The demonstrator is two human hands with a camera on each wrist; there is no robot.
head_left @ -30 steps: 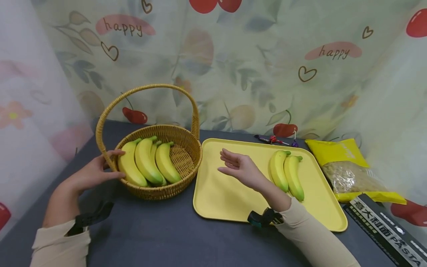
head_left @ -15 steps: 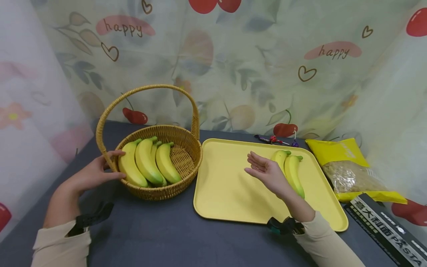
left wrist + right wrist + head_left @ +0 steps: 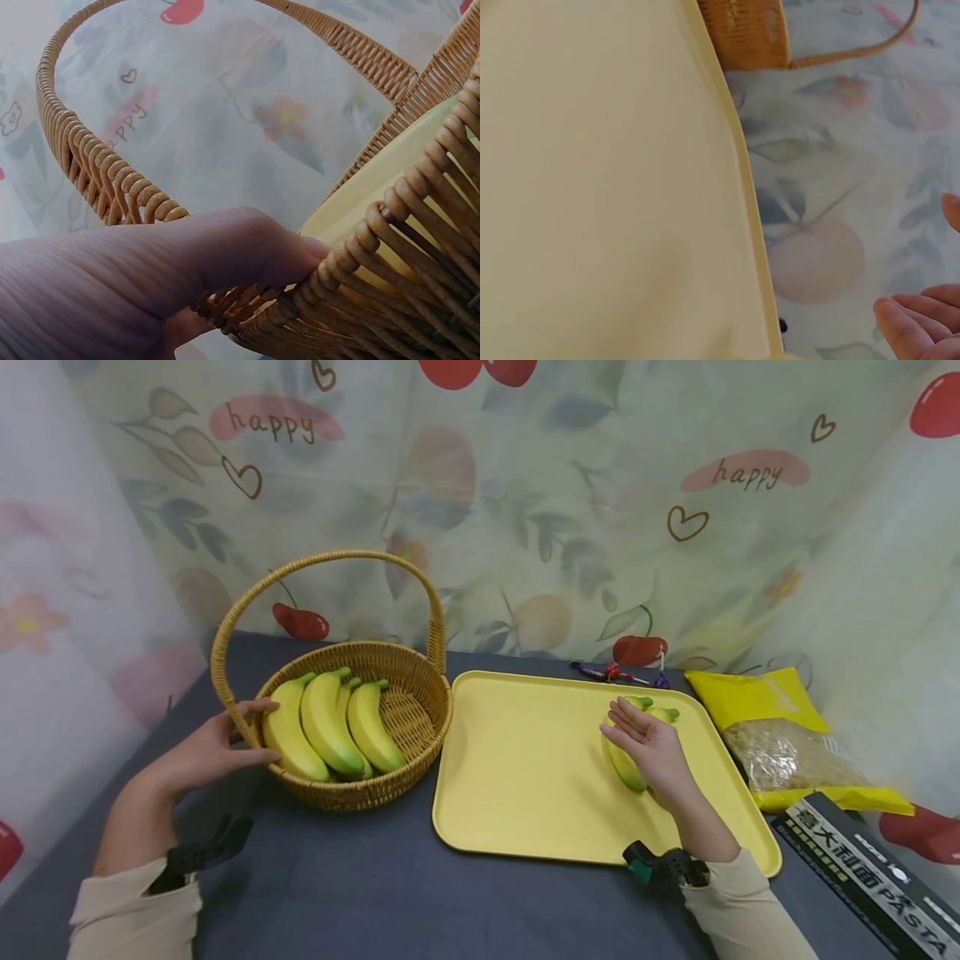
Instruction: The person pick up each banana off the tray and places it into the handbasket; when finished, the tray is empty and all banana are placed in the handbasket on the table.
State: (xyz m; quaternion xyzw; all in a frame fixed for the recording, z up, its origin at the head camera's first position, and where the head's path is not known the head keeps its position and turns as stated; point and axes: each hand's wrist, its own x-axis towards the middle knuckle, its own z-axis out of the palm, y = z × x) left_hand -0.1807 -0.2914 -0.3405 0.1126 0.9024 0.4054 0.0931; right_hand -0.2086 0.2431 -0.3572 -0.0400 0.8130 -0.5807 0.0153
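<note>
Both forearms reach forward in beige sleeves, each with a dark strap at the wrist. The left hand (image 3: 201,750) lies out to the left with its palm turned inward, fingers extended and thumb spread above them. The right hand (image 3: 651,747) stretches ahead on the right, fingers straight and close together, palm facing left and tilted slightly downward.

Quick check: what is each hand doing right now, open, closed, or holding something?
Left hand: open, fingers resting against the basket rim.
Right hand: open, fingers straight over the bananas on the tray.
</note>
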